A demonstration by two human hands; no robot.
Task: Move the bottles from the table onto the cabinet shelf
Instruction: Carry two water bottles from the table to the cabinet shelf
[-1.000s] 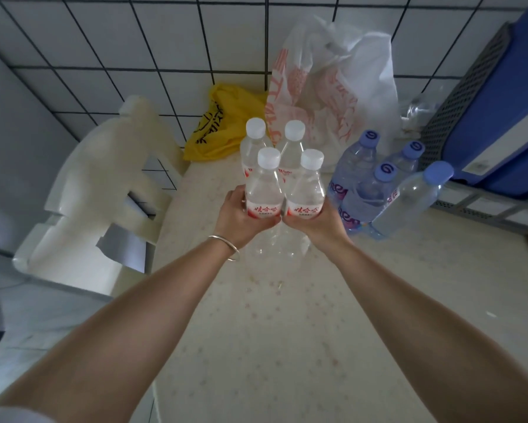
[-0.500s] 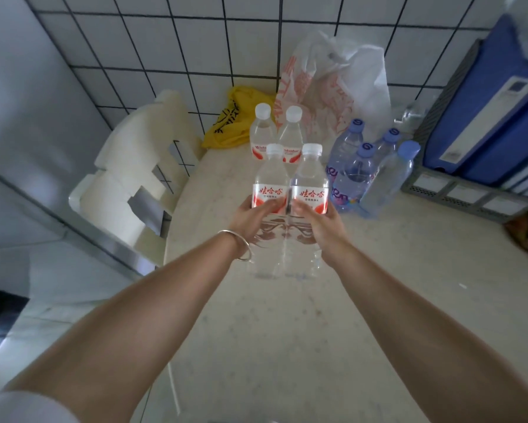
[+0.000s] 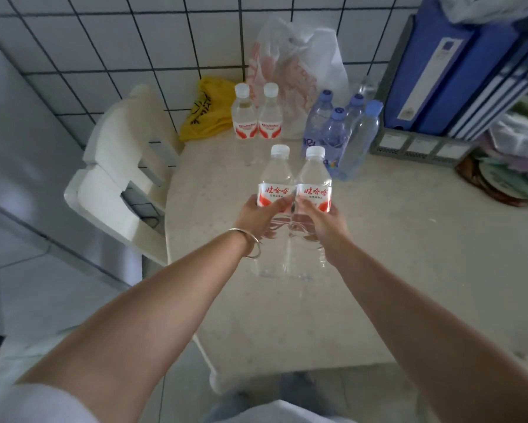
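Observation:
My left hand [image 3: 258,216] grips a clear water bottle with a red-and-white label and white cap [image 3: 276,178]. My right hand [image 3: 319,222] grips a matching bottle [image 3: 314,181] right beside it. Both bottles are upright, side by side, over the middle of the speckled beige table [image 3: 409,254]. Two more red-labelled bottles [image 3: 258,112] stand together at the table's back edge. Several blue-capped bottles [image 3: 340,126] cluster to their right. No cabinet shelf shows in this view.
A white plastic bag [image 3: 296,65] and a yellow bag [image 3: 209,112] sit against the tiled wall. Blue binders in a grey rack [image 3: 458,71] fill the back right. A cream plastic chair [image 3: 125,172] stands left of the table. Clutter lies at the far right edge.
Both hands have drawn their two bottles back toward me, away from the two red-labelled bottles left standing at the back. The camera has pulled back as well.

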